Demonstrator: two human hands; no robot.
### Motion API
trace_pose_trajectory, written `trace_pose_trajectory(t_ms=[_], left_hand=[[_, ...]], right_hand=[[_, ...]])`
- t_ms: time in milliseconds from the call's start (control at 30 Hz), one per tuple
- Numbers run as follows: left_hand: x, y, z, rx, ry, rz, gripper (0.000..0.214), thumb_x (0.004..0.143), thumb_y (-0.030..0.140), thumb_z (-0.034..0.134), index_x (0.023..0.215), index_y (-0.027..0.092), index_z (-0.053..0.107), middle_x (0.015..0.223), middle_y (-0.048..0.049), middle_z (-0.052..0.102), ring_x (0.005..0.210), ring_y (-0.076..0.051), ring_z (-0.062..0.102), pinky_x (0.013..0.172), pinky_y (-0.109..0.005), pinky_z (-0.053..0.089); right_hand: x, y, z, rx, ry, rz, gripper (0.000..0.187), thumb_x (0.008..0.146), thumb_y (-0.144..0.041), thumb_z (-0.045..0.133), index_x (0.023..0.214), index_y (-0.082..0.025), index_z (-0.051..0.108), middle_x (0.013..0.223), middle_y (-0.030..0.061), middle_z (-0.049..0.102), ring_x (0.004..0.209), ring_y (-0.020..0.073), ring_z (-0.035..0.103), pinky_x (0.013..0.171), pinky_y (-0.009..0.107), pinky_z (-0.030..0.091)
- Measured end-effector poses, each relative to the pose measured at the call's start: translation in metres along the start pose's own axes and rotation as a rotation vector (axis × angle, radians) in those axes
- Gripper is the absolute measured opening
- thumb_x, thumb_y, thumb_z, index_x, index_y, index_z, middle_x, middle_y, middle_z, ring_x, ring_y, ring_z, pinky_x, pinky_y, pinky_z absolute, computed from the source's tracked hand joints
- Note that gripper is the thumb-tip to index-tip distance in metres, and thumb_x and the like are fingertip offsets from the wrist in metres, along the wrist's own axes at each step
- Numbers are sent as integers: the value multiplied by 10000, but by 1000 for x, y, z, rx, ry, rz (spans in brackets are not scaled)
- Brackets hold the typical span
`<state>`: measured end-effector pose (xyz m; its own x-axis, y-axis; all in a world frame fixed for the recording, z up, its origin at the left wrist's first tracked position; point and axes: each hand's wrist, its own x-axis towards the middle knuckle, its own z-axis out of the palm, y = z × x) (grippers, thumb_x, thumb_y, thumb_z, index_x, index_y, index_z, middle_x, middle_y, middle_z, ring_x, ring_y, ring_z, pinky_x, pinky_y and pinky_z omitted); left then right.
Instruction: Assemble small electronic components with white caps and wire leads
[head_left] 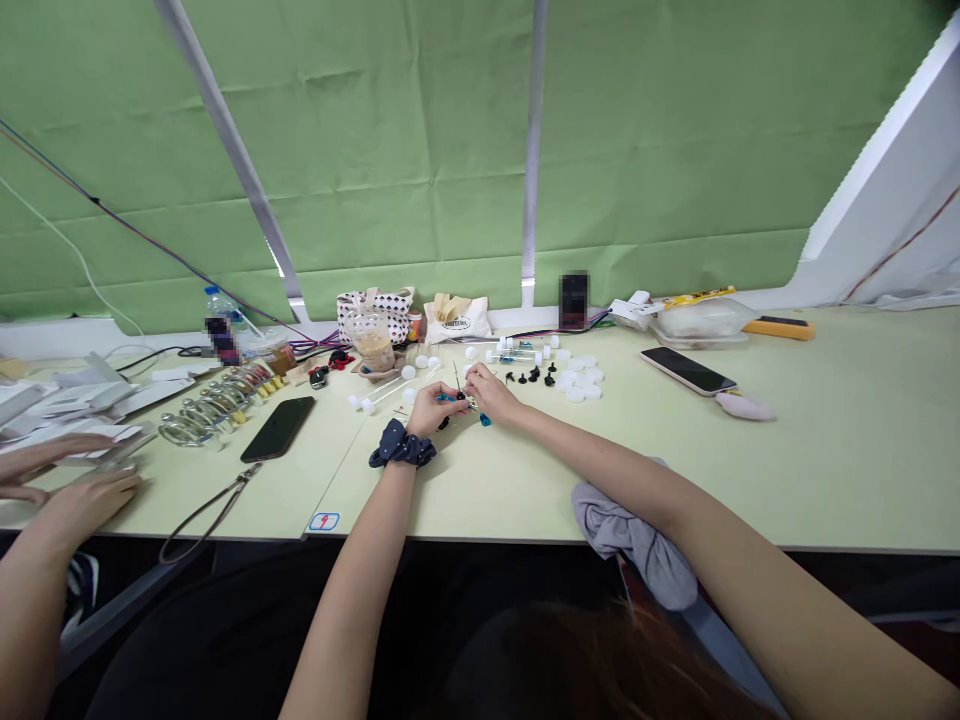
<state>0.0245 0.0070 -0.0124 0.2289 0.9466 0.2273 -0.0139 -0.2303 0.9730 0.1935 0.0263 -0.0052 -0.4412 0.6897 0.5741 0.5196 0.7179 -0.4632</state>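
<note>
My left hand (432, 408) and my right hand (489, 393) meet over the table, fingers pinched close together. A small black part (460, 396) with a thin upright stem stands between the left fingertips. What the right fingertips grip is too small to make out. Small teal pieces (485, 420) lie just under the hands. To the right are several black plug-like parts (534, 375) and a group of round white caps (582, 380). Clear tubes (401, 388) with white ends lie left of my hands, and more tubes (517, 355) lie behind them.
A black phone (277, 429) with a strap lies left, beside a row of metal rings (217, 405). A co-worker's hands (86, 500) rest near white papers at far left. A drink cup (373, 350) stands behind; another phone (688, 371) and a plastic container (701, 322) are right.
</note>
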Motion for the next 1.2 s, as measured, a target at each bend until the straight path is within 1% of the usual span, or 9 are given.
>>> trace_pose_trajectory(t_ms=[133,267,600,700,800,900,1000,1100,1200], left_hand=[[1,-2,-1,5,-5,8,457,523,367,818,770,153,499,666,-31,678,680,-215,682,663,-352,550],[2,-4,-2,18,-1,6,452,525,360,819,772,150,503,660,-31,677,676,-212,681,653,-347,550],[1,-4,-1,43,-2,0,421,544,332,810,755,151,495,654,-34,677,667,-200,680,652,-331,541],[0,-3,0,44,3,-6,430,537,340,812,754,154,490,650,-31,673,677,-210,682,659,-343,541],[-1,-2,1,43,26,0,441,529,347,816,753,155,488,646,-27,665,674,-217,680,659,-354,541],[0,-3,0,31,51,5,454,517,351,822,750,154,486,680,-35,671,671,-217,678,656,-355,541],[2,-5,-2,18,69,2,466,504,348,829,750,151,485,710,-40,673,666,-215,677,652,-357,542],[3,-7,-3,6,70,6,464,507,342,829,754,151,485,707,-35,669,667,-216,678,655,-362,545],[4,-8,-4,-9,68,18,459,513,338,827,759,153,486,703,-33,667,673,-217,679,668,-372,550]], right_hand=[[-1,-2,1,-89,5,52,185,910,-242,414,830,-170,564,977,56,497,785,136,495,688,254,372],[-1,-3,-1,-132,-16,107,203,904,-278,459,824,-196,628,892,39,542,763,142,513,649,245,351],[2,-1,-6,-111,40,155,286,847,-392,559,704,-174,677,742,47,587,691,146,513,638,253,344],[4,1,-7,-87,31,143,247,832,-353,586,695,-164,669,711,43,596,667,140,516,641,255,361],[6,1,-10,-61,24,137,155,817,-239,598,706,-150,659,707,42,603,673,139,539,667,262,387],[6,1,-11,49,2,171,153,835,-127,517,756,-138,648,728,40,610,611,119,565,660,265,430],[7,2,-11,276,-24,283,194,861,-106,439,815,-131,626,700,27,600,499,98,572,552,244,465],[7,4,-12,539,-10,428,112,852,-122,486,854,-138,597,636,5,587,469,107,592,464,221,476],[7,6,-13,789,45,578,49,821,-132,575,868,-144,566,631,15,629,484,114,611,441,208,491]])
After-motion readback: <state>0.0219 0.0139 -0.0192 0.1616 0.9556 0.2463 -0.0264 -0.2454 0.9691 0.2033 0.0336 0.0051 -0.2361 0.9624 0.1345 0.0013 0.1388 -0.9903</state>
